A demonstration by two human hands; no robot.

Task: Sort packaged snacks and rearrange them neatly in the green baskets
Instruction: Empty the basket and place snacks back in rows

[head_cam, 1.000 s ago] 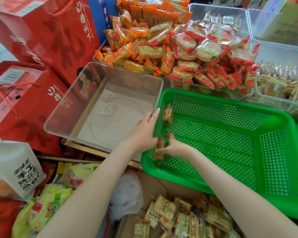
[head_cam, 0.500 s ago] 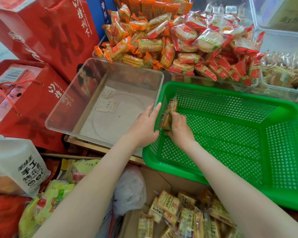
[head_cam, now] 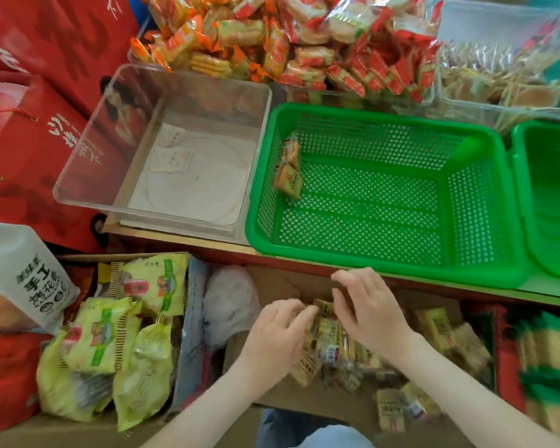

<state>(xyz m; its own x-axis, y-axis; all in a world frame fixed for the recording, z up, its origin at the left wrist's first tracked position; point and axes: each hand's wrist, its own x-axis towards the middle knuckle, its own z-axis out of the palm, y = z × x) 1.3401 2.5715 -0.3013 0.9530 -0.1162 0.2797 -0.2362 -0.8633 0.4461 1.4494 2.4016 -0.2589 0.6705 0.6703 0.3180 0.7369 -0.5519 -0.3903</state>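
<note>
A green basket point(head_cam: 382, 261) sits on the shelf edge; two small yellow snack packets point(head_cam: 287, 171) lean upright against its left wall. Below the shelf an open cardboard box holds several small yellow packets point(head_cam: 332, 345). Both of my hands are down in that box. My left hand point(head_cam: 277, 333) has its fingers bent over the pile, fingertips at one packet point(head_cam: 324, 307); blur hides whether it grips. My right hand point(head_cam: 367, 310) hovers just right of it, fingers loosely spread and touching the packets.
A second green basket point(head_cam: 550, 189) adjoins on the right. A clear plastic bin point(head_cam: 188, 76) stands left of the first basket. Heaped orange and red snack packs point(head_cam: 304, 43) fill the back. Yellow-green bags point(head_cam: 101, 334), a white bag point(head_cam: 23, 286) and red gift bags point(head_cam: 29, 140) crowd the left.
Both hands have left the basket's left wall and dropped into the cardboard box below. The two packets stay leaning in the basket. The view has tilted downward.
</note>
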